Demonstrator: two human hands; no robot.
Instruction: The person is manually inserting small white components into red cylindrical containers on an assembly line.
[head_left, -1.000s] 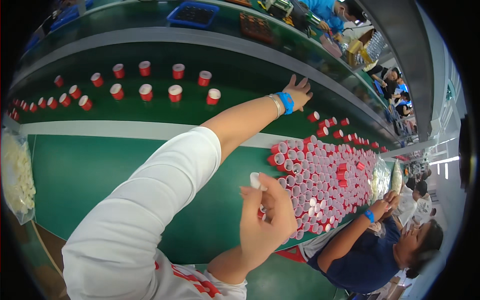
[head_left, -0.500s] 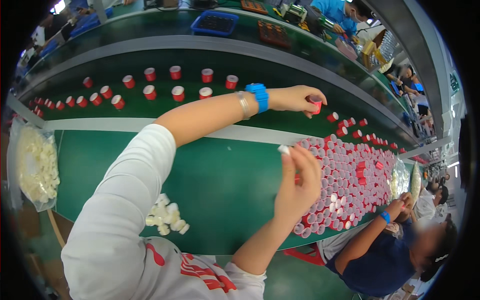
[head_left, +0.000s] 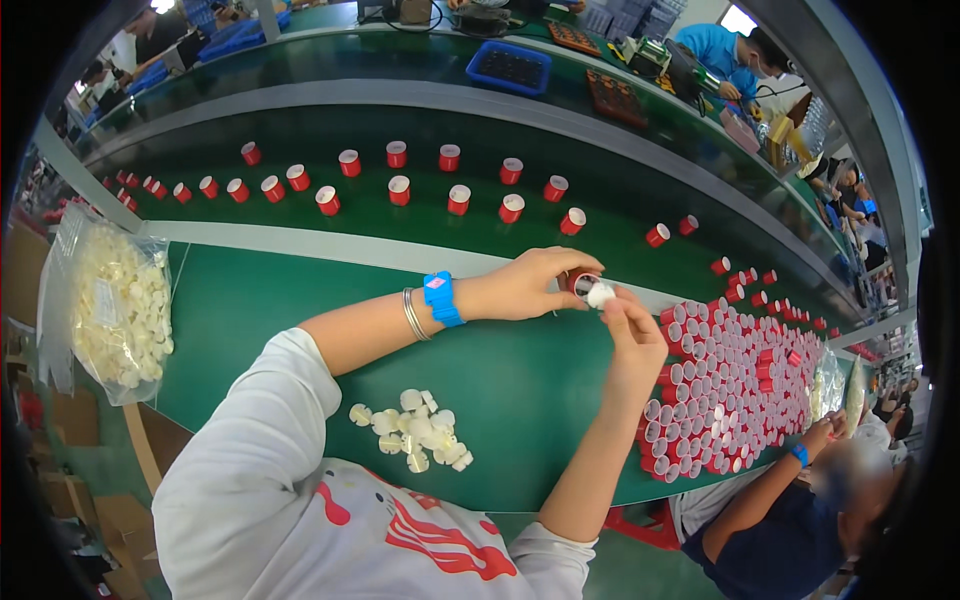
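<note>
My left hand (head_left: 525, 283), with a blue band and bangles at its wrist, grips a small red cup (head_left: 583, 282), its mouth turned toward my right hand. My right hand (head_left: 637, 345) pinches a small white plug-like piece (head_left: 600, 294) at the cup's mouth. Whether the piece is partly inside the cup I cannot tell. To the right, a dense block of red cups (head_left: 735, 385) stands on the green table (head_left: 500, 370), mostly open end up. A loose pile of white pieces (head_left: 420, 430) lies in front of me.
Beyond a pale rail (head_left: 330, 248), a green conveyor belt (head_left: 440, 225) carries spaced red cups. A clear bag of white pieces (head_left: 120, 305) sits at the left end. On the right, a co-worker (head_left: 780, 530) sits close to the table. A blue tray (head_left: 508, 68) rests on the upper shelf.
My left hand has come back from over the belt with the red cup. My right hand has brought the white piece up to its mouth. The view has shifted; belt cups appear farther right.
</note>
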